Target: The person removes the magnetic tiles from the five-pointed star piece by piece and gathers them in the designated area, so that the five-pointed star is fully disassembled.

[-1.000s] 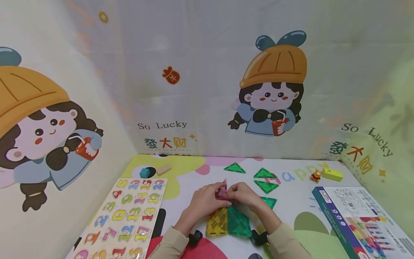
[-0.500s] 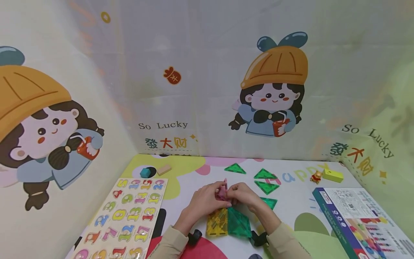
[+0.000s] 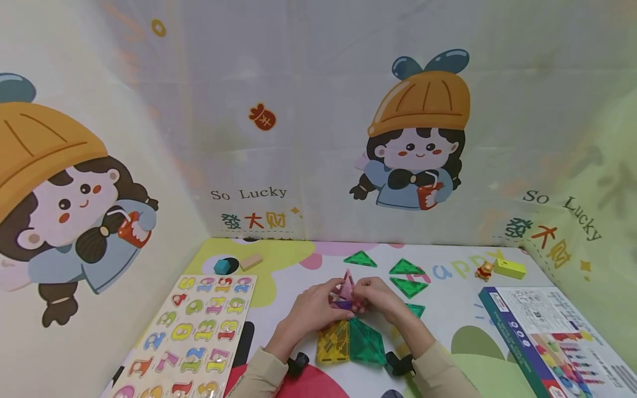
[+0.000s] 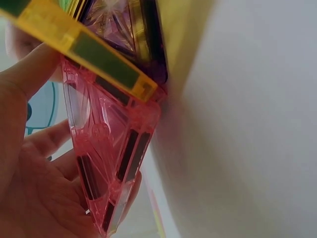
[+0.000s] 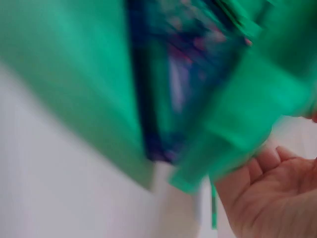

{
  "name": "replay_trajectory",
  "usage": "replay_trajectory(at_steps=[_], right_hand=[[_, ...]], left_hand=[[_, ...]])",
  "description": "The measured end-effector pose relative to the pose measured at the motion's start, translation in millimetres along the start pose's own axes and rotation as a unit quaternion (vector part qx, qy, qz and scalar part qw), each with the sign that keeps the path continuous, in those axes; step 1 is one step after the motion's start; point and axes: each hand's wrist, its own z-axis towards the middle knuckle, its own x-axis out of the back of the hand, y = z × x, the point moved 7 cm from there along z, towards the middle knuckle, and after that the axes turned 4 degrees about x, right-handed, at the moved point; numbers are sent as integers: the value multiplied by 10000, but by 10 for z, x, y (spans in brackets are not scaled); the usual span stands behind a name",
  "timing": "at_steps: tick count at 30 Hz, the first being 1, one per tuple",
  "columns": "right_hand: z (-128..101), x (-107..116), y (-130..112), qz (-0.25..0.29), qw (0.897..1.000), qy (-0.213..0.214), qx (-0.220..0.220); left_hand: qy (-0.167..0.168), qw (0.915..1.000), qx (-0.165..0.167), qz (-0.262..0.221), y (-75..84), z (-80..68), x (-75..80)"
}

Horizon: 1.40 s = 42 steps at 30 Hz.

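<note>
Both hands meet over a small cluster of magnetic tiles near the middle of the mat. My left hand point(image 3: 318, 307) and right hand point(image 3: 374, 296) hold an upright pink triangle tile point(image 3: 346, 286) between them. In the left wrist view my left-hand fingers curl round the pink triangle tile point(image 4: 106, 158), which joins a yellow tile point(image 4: 79, 42) and a purple tile point(image 4: 126, 27). A yellow square tile point(image 3: 333, 341) and a green tile point(image 3: 365, 342) lie flat just below the hands. The right wrist view is blurred, showing a green tile point(image 5: 64, 84) and the palm point(image 5: 270, 198).
Several green triangle tiles point(image 3: 407, 267) lie beyond the hands. A number puzzle board point(image 3: 191, 331) lies at the left, a box point(image 3: 542, 337) at the right. A teal block point(image 3: 222, 266), a wooden block point(image 3: 251, 261), a small figurine point(image 3: 483, 271) and a yellow block point(image 3: 510, 268) sit near the back wall.
The pink triangle now stands more upright between the hands, its tip higher, and a purple tile shows beneath it. The hands have shifted slightly.
</note>
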Motion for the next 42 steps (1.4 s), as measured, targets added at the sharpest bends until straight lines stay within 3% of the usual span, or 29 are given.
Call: replay_trajectory(at_steps=[7, 16, 23, 26, 31, 34, 37, 42], right_hand=[[28, 403, -31, -757, 9920, 1010, 89], [237, 640, 14, -1478, 9824, 1141, -7], [201, 703, 35, -1754, 9733, 1456, -261], [134, 595, 11, -1737, 9773, 1204, -153], [14, 191, 7, -1300, 9912, -254, 68], [-10, 44, 40, -856, 9929, -821, 85], [0, 6, 79, -391, 9958, -827, -20], [35, 33, 152, 403, 9977, -426, -338]], left_hand=[[-229, 9995, 160, -117, 4, -6, -40], [-380, 9991, 173, -22, -7, -13, -30], [-721, 9969, 57, -320, -59, -25, 15], [-941, 9944, -68, -476, -87, -25, 29], [-1156, 9908, -204, -669, -109, -26, 57], [-1152, 9903, -190, -751, -106, -23, 66], [-1130, 9899, -182, -841, -105, -19, 63], [-1099, 9888, -161, -993, -92, -26, 61]])
